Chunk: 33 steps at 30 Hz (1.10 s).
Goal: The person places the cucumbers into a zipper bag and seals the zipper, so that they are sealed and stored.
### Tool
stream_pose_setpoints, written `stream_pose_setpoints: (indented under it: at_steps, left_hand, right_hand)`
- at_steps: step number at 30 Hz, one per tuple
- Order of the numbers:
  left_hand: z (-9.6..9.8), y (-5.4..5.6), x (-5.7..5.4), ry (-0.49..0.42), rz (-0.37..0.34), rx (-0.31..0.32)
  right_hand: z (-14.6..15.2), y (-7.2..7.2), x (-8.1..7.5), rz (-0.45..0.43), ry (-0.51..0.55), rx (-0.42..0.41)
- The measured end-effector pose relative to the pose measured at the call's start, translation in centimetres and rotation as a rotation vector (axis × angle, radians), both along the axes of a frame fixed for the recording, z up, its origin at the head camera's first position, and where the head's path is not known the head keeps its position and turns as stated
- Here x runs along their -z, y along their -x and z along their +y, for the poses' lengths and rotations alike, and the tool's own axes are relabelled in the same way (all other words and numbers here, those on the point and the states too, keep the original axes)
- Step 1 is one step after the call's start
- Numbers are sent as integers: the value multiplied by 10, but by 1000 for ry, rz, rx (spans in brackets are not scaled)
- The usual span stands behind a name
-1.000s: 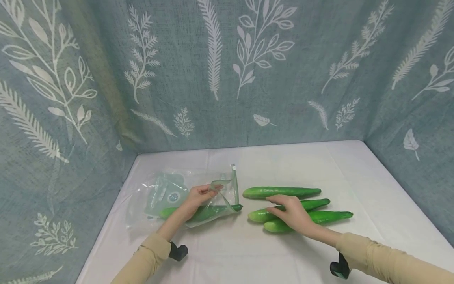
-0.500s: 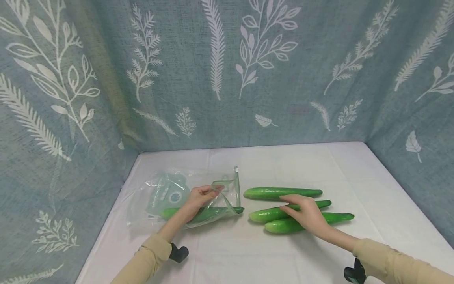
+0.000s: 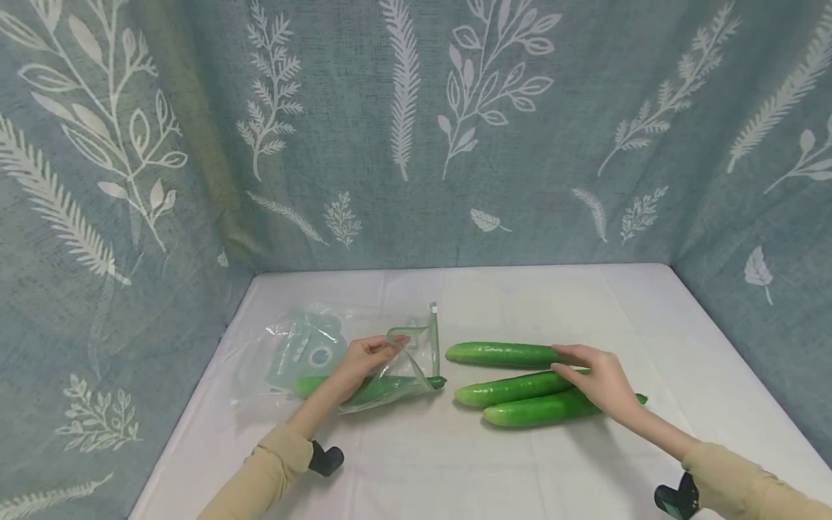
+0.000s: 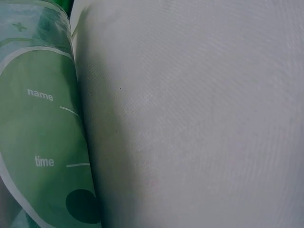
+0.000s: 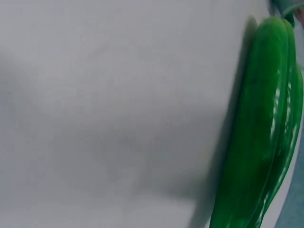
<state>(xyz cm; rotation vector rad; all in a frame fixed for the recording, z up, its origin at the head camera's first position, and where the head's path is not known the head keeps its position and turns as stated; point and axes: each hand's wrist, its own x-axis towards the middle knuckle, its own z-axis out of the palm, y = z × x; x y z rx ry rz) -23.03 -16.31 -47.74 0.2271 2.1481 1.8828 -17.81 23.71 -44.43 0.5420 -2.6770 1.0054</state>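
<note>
My left hand (image 3: 362, 367) pinches the open edge of a clear zip bag (image 3: 310, 350) lying on the left of the table in the head view. Inside the bag a cucumber (image 3: 383, 390) shows through the plastic, its dark end at the mouth. Green printing with "name" and "time" marks the bag (image 4: 47, 128) in the left wrist view. Three more cucumbers lie to the right: a back one (image 3: 497, 353), a middle one (image 3: 503, 389) and a front one (image 3: 536, 411). Over their right ends is my right hand (image 3: 603, 377), thumb and fingers apart, fingertips right at the back cucumber's end.
A white cloth covers the table (image 3: 455, 469). Blue-green curtains (image 3: 416, 224) with white leaf patterns stand behind it and along both sides. Dark wrist cameras hang beneath both forearms.
My right hand has slid rightward along the cucumbers, from near their left part to their right ends. The left hand keeps its hold on the bag's edge.
</note>
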Motion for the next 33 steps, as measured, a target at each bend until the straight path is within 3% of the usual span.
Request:
stream_pose_setpoints:
  at_steps: [10, 23, 33]
  left_hand:
    - [-2, 0, 1, -15, -10, -5]
    - [0, -2, -3, -41, 9, 0]
    - [-1, -2, -1, -52, -1, 0]
  right_hand:
    - [34, 7, 0, -52, 23, 132]
    - [65, 19, -1, -105, -40, 227]
    - [72, 31, -2, -278, -46, 220]
